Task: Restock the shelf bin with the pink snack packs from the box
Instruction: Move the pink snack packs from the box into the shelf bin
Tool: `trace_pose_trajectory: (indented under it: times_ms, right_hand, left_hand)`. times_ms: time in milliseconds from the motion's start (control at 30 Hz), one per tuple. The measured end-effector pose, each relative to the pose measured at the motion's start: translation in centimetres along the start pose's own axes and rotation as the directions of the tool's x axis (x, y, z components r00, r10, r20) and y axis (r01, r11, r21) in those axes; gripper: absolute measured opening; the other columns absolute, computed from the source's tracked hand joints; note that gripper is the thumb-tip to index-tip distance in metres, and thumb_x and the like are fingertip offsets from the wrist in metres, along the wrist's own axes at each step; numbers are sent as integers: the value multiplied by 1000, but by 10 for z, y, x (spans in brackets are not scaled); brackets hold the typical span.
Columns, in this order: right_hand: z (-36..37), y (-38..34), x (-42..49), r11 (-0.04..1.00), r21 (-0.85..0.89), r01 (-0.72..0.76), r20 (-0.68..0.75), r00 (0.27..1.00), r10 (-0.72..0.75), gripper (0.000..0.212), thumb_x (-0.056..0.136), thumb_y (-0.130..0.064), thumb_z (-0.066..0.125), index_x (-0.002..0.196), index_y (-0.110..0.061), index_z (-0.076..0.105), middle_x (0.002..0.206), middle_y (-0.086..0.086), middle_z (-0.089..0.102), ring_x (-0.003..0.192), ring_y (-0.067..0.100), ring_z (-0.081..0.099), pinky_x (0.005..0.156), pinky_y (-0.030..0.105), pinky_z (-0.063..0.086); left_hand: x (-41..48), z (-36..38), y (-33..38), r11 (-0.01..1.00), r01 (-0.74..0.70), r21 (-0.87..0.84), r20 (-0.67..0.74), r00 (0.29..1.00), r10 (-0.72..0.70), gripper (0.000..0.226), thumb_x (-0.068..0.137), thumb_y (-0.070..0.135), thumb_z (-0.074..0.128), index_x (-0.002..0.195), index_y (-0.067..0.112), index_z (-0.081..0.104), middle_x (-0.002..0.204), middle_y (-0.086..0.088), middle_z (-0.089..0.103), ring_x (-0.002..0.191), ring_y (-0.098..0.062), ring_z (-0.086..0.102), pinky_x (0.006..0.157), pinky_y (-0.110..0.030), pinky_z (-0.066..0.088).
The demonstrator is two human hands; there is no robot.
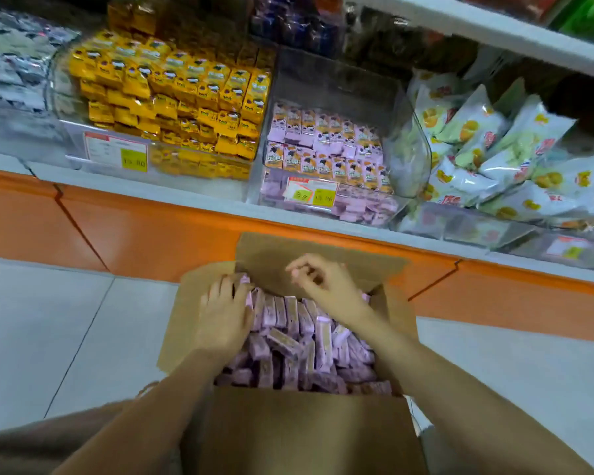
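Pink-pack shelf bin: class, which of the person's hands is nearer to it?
Right. The right hand hovers over the box, directly below the bin; the left hand rests lower, on the boxed packs.
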State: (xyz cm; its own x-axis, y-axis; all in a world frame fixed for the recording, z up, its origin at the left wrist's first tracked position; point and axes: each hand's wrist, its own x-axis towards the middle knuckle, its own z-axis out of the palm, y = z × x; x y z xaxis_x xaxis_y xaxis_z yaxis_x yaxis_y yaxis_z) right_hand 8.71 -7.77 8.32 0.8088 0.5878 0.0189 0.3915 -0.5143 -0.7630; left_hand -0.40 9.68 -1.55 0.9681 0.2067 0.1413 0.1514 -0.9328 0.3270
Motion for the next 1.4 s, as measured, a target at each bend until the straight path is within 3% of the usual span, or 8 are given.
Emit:
trace_pose_trajectory:
  times_ms: [100, 300, 500, 633, 767, 933, 1167, 1400]
  right_hand:
    - [47, 63, -22, 975, -77, -209, 193, 956, 220, 18, 90, -12, 61, 107, -8, 65, 86, -11, 57, 78, 14, 54, 72, 24, 40]
    - [112, 123, -35, 880, -336, -336, 321, 838, 442, 51, 87, -20, 68, 134, -14, 52, 133, 10, 54, 125, 26, 49, 100, 29, 38]
    - [119, 126, -27, 893, -141, -428, 116, 889, 444, 37, 86, -14, 65, 122, -18, 58, 111, 7, 67, 99, 23, 63, 80, 29, 49]
    - [134, 116, -18, 883, -126, -452, 249, 847, 469, 30, 89, -27, 66, 115, -14, 61, 109, 9, 66, 99, 26, 63, 85, 35, 51]
    - [149, 103, -13, 853, -257, -454, 245, 824, 512, 60, 75, -56, 71, 115, -14, 54, 116, 4, 61, 104, 24, 59, 85, 37, 51]
    - [152, 100, -12, 821, -347, -452, 320, 766, 557, 60, 75, -31, 76, 124, -16, 45, 123, 5, 59, 106, 25, 57, 80, 30, 46]
    - [139, 100, -21, 825, -190, -533, 283, 774, 566, 30, 86, -15, 68, 112, -15, 55, 134, 6, 55, 118, 26, 55, 83, 26, 44]
    - [113, 97, -29, 743, 258, -618, 220, 786, 578, 21, 93, -13, 56, 114, -16, 57, 103, 3, 58, 87, 13, 57, 79, 25, 49]
  left_hand:
    - [-31, 51, -23, 1000, 28, -2, 244, 969, -26, 58, 81, 34, 37, 126, 3, 56, 126, -26, 59, 109, -44, 59, 81, -49, 53]
    - [-56, 69, -38, 992, -59, -110, 184, 980, 79, 61, 89, 33, 36, 135, -5, 47, 145, -26, 41, 134, -40, 36, 105, -48, 32]
    - [-56, 69, -40, 988, -31, -154, 171, 984, 57, 60, 89, 32, 37, 138, 0, 45, 150, -21, 36, 139, -36, 29, 106, -47, 33]
    - [-58, 68, -38, 989, -31, -142, 172, 983, 55, 60, 87, 32, 39, 138, 1, 47, 152, -20, 34, 141, -35, 28, 108, -43, 27]
    - [-58, 69, -40, 988, -33, -148, 175, 983, 59, 55, 88, 32, 39, 132, 1, 53, 153, -19, 33, 141, -34, 27, 108, -43, 28]
    - [-59, 72, -42, 989, -50, -139, 147, 987, 70, 47, 89, 28, 38, 121, 3, 60, 153, -18, 32, 142, -33, 25, 108, -43, 27]
    - [-61, 70, -43, 989, -37, -146, 146, 987, 59, 40, 88, 29, 38, 111, 11, 65, 155, -16, 29, 143, -35, 25, 108, -43, 28]
    - [-53, 45, -36, 968, 44, -245, 126, 992, -14, 39, 84, 27, 39, 100, 10, 71, 122, -14, 58, 112, -36, 50, 89, -43, 48]
